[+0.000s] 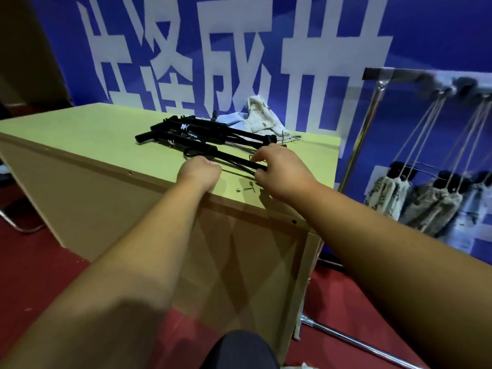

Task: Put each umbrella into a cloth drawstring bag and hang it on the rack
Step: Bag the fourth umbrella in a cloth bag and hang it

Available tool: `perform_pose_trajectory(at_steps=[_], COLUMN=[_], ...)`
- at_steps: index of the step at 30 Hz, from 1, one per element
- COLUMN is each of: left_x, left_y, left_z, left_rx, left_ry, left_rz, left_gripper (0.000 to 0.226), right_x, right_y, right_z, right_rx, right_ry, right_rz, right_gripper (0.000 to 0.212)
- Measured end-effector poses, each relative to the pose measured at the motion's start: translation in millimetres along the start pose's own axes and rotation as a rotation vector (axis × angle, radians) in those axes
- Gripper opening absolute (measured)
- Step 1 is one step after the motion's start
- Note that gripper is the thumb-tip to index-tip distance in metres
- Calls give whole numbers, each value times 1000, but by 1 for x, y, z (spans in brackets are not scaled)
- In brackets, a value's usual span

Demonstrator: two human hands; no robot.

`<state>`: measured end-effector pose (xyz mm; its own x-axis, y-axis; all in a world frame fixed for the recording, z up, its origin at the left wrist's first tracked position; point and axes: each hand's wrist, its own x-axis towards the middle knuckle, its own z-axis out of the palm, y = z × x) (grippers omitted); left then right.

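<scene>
Several black folded umbrellas lie in a pile on the light wooden table. The nearest umbrella lies across the table's front part. My left hand grips its thicker end with curled fingers. My right hand holds its thin end, thumb and fingers wrapped round the shaft. Printed cloth drawstring bags lie crumpled behind the pile. At the right a metal rack carries several filled bags hanging by their strings.
Small metal parts lie loose on the table near its front edge. A blue banner with large white characters stands behind the table. Red carpet covers the floor. The rack's foot bar runs along the floor at lower right.
</scene>
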<state>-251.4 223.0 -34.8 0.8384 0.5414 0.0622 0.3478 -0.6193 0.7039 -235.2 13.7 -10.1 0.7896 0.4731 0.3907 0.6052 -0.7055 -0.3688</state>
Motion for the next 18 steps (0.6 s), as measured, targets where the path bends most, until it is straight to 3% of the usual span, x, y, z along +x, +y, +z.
perform_pose_trajectory(at_steps=[5,9,13,18], left_x=[13,19,36,42], left_y=[2,8,2,2], left_z=[6,9,10,5], left_rx=[86,82,-254,-657], left_ry=[36,11,-56,-148], left_rz=[-65,-99,-191,-275], left_gripper=[37,41,45,32], right_x=[46,75,87,98], right_y=[-11,-14,-11,-12], right_z=[22,31,36,45], right_rx=[-223,-312,-355,-426], right_ry=[-80,-225,-294,-189], right_rz=[-57,39,70,13], right_gripper=[53,61,54,28])
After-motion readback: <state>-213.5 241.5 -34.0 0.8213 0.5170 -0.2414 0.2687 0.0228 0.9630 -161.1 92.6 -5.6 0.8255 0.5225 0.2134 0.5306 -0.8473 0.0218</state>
